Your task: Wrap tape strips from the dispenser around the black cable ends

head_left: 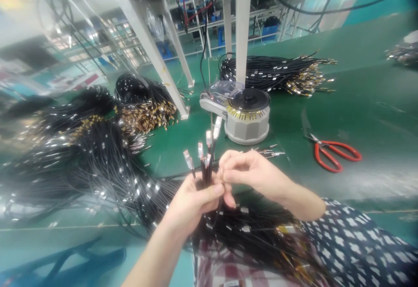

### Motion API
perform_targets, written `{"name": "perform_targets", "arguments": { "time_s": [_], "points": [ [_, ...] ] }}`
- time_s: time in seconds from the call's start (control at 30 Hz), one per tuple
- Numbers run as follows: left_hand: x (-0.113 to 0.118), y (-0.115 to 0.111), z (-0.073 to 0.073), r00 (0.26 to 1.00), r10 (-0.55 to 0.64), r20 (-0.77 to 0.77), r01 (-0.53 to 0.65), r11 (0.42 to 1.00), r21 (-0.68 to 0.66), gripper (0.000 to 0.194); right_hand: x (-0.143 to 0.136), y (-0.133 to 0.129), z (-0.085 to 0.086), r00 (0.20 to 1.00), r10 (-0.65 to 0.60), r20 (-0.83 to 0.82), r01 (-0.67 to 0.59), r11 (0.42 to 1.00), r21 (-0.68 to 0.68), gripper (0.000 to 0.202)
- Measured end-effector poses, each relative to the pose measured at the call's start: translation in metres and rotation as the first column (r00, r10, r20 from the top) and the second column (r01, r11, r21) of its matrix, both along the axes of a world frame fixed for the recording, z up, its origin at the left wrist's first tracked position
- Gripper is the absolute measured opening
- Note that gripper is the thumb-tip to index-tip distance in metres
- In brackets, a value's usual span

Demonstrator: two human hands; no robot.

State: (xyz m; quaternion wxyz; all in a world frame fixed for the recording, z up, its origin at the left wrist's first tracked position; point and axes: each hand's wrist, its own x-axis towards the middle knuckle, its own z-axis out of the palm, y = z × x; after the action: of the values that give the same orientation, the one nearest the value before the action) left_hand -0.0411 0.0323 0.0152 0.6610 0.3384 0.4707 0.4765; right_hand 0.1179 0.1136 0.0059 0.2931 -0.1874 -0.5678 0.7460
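Several black cables (206, 176) with pale connector ends stand upright in my left hand (196, 195), whose fingers are wrapped round them. Its thumb reaches toward my right hand (243, 169). The fingers of my right hand are pinched together right beside the bunch; whatever lies between the fingertips is too small to make out. Below both hands, a thick bundle of black cables (241, 230) with white tags lies across my lap and runs left onto the table.
Behind my hands stands a round label dispenser (247, 121). Red-handled scissors (338, 152) lie to the right on the green table (365, 99). Cable bundles are heaped at the left (98, 147) and back (277, 71). White metal posts (241, 30) rise from the table.
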Motion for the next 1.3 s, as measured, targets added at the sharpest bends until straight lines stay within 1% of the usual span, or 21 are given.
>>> {"name": "perform_targets", "arguments": {
  "time_s": [0.07, 0.1, 0.17, 0.23, 0.3, 0.4, 0.43, 0.47, 0.53, 0.6, 0.63, 0.67, 0.73, 0.8, 0.83, 1.0, 1.03, 1.1, 1.2, 1.27, 1.3],
  "points": [
    [-0.002, 0.001, -0.001, 1.000, 0.018, 0.002, -0.018, 1.000, 0.020, 0.023, 0.003, 0.005, -0.003, 1.000, -0.016, 0.008, 0.016, 0.997, 0.076, 0.020],
    [-0.003, 0.001, -0.002, 0.999, 0.031, -0.008, -0.031, 0.999, 0.033, 0.023, 0.004, 0.007, -0.004, 0.999, -0.045, 0.015, 0.043, 0.993, 0.113, 0.023],
    [-0.003, 0.002, -0.004, 0.999, 0.037, -0.032, -0.035, 0.998, 0.054, 0.022, 0.006, 0.011, -0.002, 0.989, -0.144, 0.036, 0.136, 0.977, 0.167, 0.023],
    [-0.002, 0.002, -0.006, 0.999, 0.027, -0.043, -0.024, 0.998, 0.066, 0.022, 0.005, 0.013, 0.001, 0.970, -0.229, 0.084, 0.207, 0.956, 0.208, 0.017],
    [0.000, 0.003, -0.007, 0.999, 0.016, -0.048, -0.012, 0.997, 0.081, 0.022, 0.002, 0.012, 0.006, 0.954, -0.271, 0.127, 0.230, 0.935, 0.270, 0.011],
    [0.004, 0.002, -0.007, 0.998, 0.024, -0.058, -0.019, 0.996, 0.091, 0.023, -0.001, 0.007, 0.012, 0.939, -0.320, 0.124, 0.255, 0.892, 0.374, 0.007],
    [0.005, 0.002, -0.006, 0.997, 0.058, -0.056, -0.053, 0.995, 0.087, 0.023, -0.001, 0.005, 0.014, 0.936, -0.334, 0.112, 0.266, 0.878, 0.398, 0.012],
    [0.006, 0.001, -0.005, 0.992, 0.118, -0.054, -0.113, 0.990, 0.086, 0.022, 0.000, 0.003, 0.014, 0.933, -0.344, 0.104, 0.272, 0.867, 0.418, 0.017],
    [0.007, 0.000, -0.003, 0.954, 0.292, -0.065, -0.283, 0.951, 0.124, 0.020, 0.003, 0.000, 0.016, 0.932, -0.343, 0.118, 0.255, 0.852, 0.458, 0.020],
    [0.007, 0.000, -0.001, 0.901, 0.427, -0.078, -0.406, 0.893, 0.195, 0.019, 0.007, -0.004, 0.017, 0.933, -0.303, 0.193, 0.177, 0.856, 0.486, 0.017],
    [0.007, 0.001, 0.000, 0.889, 0.452, -0.077, -0.427, 0.877, 0.220, 0.019, 0.008, -0.007, 0.018, 0.931, -0.274, 0.243, 0.125, 0.862, 0.492, 0.016],
    [0.007, 0.002, 0.000, 0.889, 0.452, -0.070, -0.427, 0.875, 0.226, 0.018, 0.009, -0.010, 0.018, 0.925, -0.241, 0.295, 0.070, 0.868, 0.491, 0.015],
    [0.006, 0.004, 0.001, 0.905, 0.422, -0.050, -0.406, 0.894, 0.191, 0.020, 0.010, -0.016, 0.018, 0.909, -0.183, 0.375, -0.022, 0.876, 0.481, 0.015],
    [0.007, 0.005, 0.001, 0.915, 0.403, -0.040, -0.393, 0.908, 0.145, 0.021, 0.009, -0.021, 0.014, 0.899, -0.147, 0.414, -0.074, 0.878, 0.473, 0.015],
    [0.007, 0.004, 0.000, 0.918, 0.394, -0.046, -0.386, 0.914, 0.129, 0.021, 0.008, -0.022, 0.012, 0.897, -0.142, 0.419, -0.080, 0.879, 0.469, 0.014],
    [0.006, -0.001, 0.001, 0.959, 0.255, -0.119, -0.248, 0.966, 0.073, 0.022, 0.007, -0.023, 0.003, 0.923, -0.186, 0.338, 0.023, 0.900, 0.435, 0.012],
    [0.006, -0.002, 0.002, 0.959, 0.253, -0.125, -0.246, 0.967, 0.070, 0.024, 0.008, -0.023, 0.002, 0.928, -0.178, 0.326, 0.026, 0.907, 0.420, 0.012],
    [0.006, -0.003, 0.004, 0.951, 0.287, -0.113, -0.280, 0.957, 0.072, 0.026, 0.008, -0.023, 0.001, 0.936, -0.133, 0.326, -0.004, 0.922, 0.388, 0.014],
    [0.006, -0.001, 0.007, 0.948, 0.307, -0.082, -0.301, 0.950, 0.076, 0.022, 0.011, -0.022, 0.002, 0.930, -0.089, 0.357, -0.047, 0.933, 0.356, 0.012],
    [0.006, -0.001, 0.007, 0.954, 0.288, -0.086, -0.279, 0.955, 0.100, 0.018, 0.014, -0.019, 0.005, 0.919, -0.129, 0.372, -0.011, 0.936, 0.351, 0.009],
    [0.006, -0.001, 0.007, 0.956, 0.279, -0.095, -0.268, 0.957, 0.113, 0.016, 0.016, -0.017, 0.006, 0.918, -0.166, 0.361, 0.035, 0.939, 0.342, 0.012]
  ]
}}
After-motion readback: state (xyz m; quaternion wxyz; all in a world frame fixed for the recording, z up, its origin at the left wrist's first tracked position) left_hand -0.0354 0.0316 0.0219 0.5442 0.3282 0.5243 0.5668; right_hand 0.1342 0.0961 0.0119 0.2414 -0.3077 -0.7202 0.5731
